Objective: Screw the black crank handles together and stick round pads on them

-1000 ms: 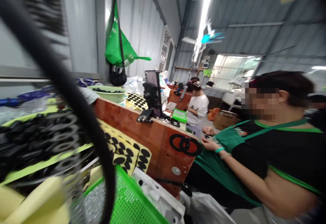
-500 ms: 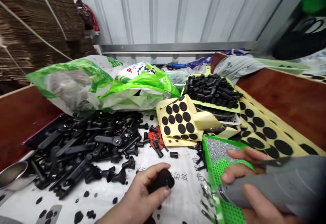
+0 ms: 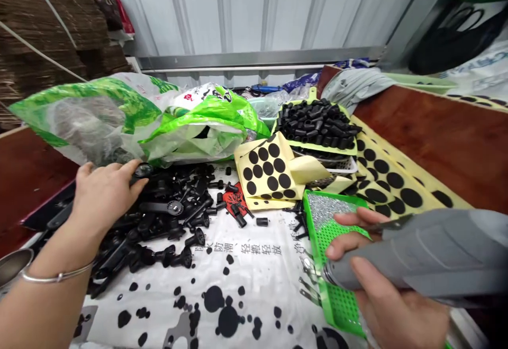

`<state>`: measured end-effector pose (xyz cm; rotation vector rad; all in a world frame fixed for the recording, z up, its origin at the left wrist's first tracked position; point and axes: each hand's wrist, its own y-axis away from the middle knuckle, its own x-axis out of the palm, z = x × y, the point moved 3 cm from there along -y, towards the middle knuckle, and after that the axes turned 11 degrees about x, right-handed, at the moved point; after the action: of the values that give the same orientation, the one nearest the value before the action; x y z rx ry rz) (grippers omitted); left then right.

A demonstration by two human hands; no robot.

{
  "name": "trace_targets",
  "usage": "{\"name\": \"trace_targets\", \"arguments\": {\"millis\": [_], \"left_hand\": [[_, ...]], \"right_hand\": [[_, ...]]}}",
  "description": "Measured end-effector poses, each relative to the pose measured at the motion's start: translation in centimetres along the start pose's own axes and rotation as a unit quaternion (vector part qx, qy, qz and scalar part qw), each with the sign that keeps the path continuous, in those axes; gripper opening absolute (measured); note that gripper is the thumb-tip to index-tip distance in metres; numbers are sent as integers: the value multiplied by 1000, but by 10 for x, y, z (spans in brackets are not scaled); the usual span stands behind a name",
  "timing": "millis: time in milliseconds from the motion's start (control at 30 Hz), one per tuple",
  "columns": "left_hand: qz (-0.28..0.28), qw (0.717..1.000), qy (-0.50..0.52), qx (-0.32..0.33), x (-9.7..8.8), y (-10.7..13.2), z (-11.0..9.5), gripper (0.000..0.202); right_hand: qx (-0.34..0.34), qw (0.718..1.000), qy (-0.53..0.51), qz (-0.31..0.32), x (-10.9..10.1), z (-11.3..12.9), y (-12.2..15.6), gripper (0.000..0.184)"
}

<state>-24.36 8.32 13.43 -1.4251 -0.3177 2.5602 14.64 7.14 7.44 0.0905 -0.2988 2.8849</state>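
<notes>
My left hand [image 3: 105,193] reaches over the heap of black plastic parts [image 3: 159,227], beside the green-and-white plastic bag. Its thumb and fingers close on a black plastic part [image 3: 143,170] with a round end; the rest of that part is hidden. In my right hand [image 3: 383,296] is a grey electric screwdriver [image 3: 424,256], lying sideways with its tip over the green tray [image 3: 331,306]. Small silver screws [image 3: 329,211] fill the far end of this tray. Flat metal pieces [image 3: 309,285] lie along its left side.
Behind the heap lies the green-and-white bag [image 3: 190,132]. A yellow-green basket [image 3: 313,150] holds many black caps. Yellow sheets with black round stickers [image 3: 270,171] lie in front of it. A metal bowl [image 3: 14,267] stands at the left, and brown boards [image 3: 432,142] flank the table.
My left hand has moved from the front middle to the heap at far left; the dark piece it held is gone from it. My right hand still holds the screwdriver. The view has shifted slightly.
</notes>
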Motion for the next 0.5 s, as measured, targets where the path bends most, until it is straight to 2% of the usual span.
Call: {"name": "trace_targets", "arguments": {"millis": [100,200,267,333,433,500], "left_hand": [[25,1000,8,-3,6,1,-1,54],[-13,999,40,-11,6,4,-16,54],[-72,994,87,6,4,5,-37,51],[-104,982,148,54,3,5,-66,47],[-78,965,210,139,5,4,-111,39],[-47,956,236,170,6,6,-130,37]], "right_hand": [[4,999,-21,-27,-5,4,2,42],[-7,999,-17,-40,-12,6,0,42],[-23,999,-20,-43,-17,7,-2,40],[-45,997,-28,-49,-22,8,-4,38],[-78,995,-27,-57,-27,10,-6,36],[-86,994,-15,-73,-28,12,-5,34]]}}
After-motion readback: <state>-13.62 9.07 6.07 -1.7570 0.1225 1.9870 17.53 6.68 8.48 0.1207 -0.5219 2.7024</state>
